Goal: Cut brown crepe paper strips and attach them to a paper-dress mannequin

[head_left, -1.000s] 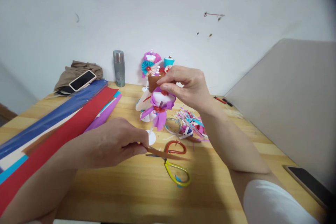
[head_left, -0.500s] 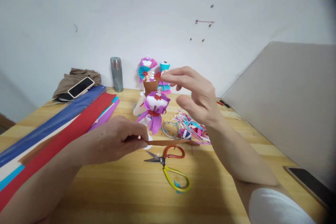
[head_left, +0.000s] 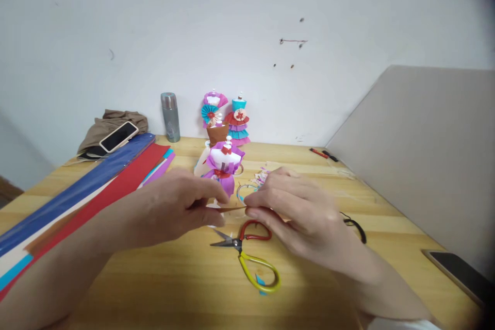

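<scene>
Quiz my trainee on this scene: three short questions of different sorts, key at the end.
1. True or false: the scissors lie on the table with their blades apart.
2. What colour is the strip held between the left hand and the right hand? (a) blue (b) brown (c) purple
3. Fill in left or right: in this view, the flask stands further to the ____ than the scissors.

Key: 1. True. 2. b. 3. left.

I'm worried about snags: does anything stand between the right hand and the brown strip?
Nothing visible does: the right hand seems to pinch the brown strip, which the left hand also holds. The scissors lie lower in view.
</scene>
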{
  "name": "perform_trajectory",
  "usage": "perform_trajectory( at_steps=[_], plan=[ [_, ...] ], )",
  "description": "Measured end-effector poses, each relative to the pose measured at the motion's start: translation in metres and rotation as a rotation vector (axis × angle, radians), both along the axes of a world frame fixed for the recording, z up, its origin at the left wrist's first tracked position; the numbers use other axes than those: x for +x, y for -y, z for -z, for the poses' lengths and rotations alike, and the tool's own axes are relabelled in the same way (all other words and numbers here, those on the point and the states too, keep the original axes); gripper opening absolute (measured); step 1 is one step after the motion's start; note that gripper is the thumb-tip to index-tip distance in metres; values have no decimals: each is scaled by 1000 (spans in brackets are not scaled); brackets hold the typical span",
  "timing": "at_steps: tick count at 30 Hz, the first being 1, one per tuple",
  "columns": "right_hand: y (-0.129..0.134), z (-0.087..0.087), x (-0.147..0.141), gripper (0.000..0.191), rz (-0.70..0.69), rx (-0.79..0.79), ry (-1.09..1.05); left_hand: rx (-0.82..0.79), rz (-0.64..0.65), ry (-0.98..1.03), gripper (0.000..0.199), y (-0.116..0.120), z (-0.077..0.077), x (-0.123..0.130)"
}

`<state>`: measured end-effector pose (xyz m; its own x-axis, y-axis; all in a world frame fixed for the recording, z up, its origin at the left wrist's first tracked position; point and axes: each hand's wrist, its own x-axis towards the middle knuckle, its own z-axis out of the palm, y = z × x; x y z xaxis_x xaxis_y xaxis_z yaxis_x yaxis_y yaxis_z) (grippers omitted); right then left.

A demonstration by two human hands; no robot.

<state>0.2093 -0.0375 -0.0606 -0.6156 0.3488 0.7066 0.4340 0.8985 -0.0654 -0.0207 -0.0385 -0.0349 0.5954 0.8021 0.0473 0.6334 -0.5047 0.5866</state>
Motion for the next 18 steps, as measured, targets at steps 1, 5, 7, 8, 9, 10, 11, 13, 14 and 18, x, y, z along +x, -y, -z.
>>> perform_trajectory(
  at_steps=[1, 5, 7, 8, 9, 10, 11, 13, 14, 18],
  plan=[
    [2, 1, 1, 13, -10, -33, -12, -9, -23, -8, 17, 1, 2, -2],
    [4, 0, 1, 14, -40, -131, -87, 34, -19, -16, 19, 0, 3, -12],
    [2, -4, 1, 14, -25, -139, -139, 115, -3, 11, 22, -4, -5, -16],
    [-1, -8, 1, 15, -10, -135, -174, 168, -7, 26, 23, -7, -13, -17],
    [-4, -12, 0, 16, 8, -130, -211, 222, -10, 38, 23, -11, -21, -17],
    [-9, -16, -1, 17, 29, -124, -256, 280, -26, 53, 25, -16, -31, -17],
    [-14, -21, -2, 17, 50, -116, -306, 333, -47, 62, 26, -21, -40, -15],
    [-28, -28, -5, 16, 92, -111, -413, 342, -65, 13, 25, -34, -58, -11],
    [-36, -30, -6, 15, 104, -123, -460, 341, -76, 24, 25, -41, -64, -7],
    [-68, -25, -9, 13, 99, -270, -589, 317, -192, 21, 27, -68, -69, 7]
  ],
)
